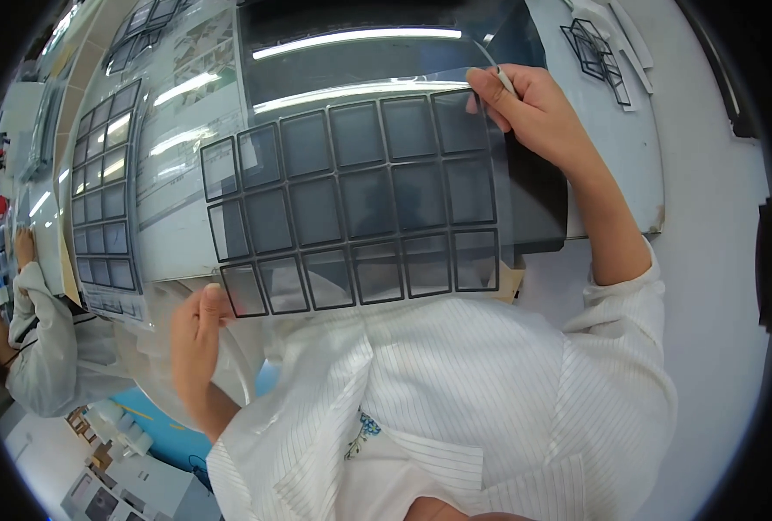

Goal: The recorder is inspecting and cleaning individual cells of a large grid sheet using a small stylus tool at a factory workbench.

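One clear sheet of eighteen black frames spanned from the left grip to the right grip.

The left grip pinched the sheet's near left corner and the right grip its far right corner, with the frames between them in three rows of six; one slim pale stick showed at the right fingers. Beyond the held sheet from the left grip lay one dark panel on the worktop. Left of that grip were a second framed sheet and one other person; printed paper farther off was too small to read.
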Tool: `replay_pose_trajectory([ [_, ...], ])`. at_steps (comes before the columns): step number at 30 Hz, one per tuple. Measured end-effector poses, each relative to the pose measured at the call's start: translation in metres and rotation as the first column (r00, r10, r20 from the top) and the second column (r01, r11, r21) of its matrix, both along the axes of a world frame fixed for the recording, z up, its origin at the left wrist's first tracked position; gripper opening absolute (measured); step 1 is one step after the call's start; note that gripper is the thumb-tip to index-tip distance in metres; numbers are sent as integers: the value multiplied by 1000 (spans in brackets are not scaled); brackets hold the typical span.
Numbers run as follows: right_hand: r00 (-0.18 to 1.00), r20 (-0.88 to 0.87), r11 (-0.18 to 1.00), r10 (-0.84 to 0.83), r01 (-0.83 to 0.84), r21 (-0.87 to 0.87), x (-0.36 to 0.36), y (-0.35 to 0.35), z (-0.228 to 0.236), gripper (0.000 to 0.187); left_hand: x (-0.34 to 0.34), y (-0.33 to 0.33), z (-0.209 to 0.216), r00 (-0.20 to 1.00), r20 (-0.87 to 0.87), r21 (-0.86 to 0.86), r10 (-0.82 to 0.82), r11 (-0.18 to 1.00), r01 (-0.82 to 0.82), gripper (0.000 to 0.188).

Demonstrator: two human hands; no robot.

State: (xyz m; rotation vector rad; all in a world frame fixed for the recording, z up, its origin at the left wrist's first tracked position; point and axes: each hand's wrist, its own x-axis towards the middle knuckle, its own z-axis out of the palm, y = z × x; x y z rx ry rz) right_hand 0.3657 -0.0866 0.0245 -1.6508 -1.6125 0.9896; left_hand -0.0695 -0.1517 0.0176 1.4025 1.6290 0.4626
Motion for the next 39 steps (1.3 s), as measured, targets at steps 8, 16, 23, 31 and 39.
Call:
replay_pose_trajectory([
  [8,994,-95,998,-53,55,13,2,-1,-1,45,47,-9,-14,843,373,-137,389,921,-364,50],
  [16,968,-233,992,-87,63,-109,-3,-4,9,46,34,-27,-1,785,449,-127,427,900,-417,53],
  [23,978,-201,988,-54,23,-156,-1,-9,13,47,41,-32,5,798,416,-84,436,892,-444,56],
  [31,986,-166,998,-1,-9,-59,-1,-7,8,48,37,-35,7,808,432,-60,401,906,-418,56],
  [39,985,-148,993,-87,74,-95,-1,-9,11,50,48,-32,18,857,352,-18,376,918,-396,55],
])
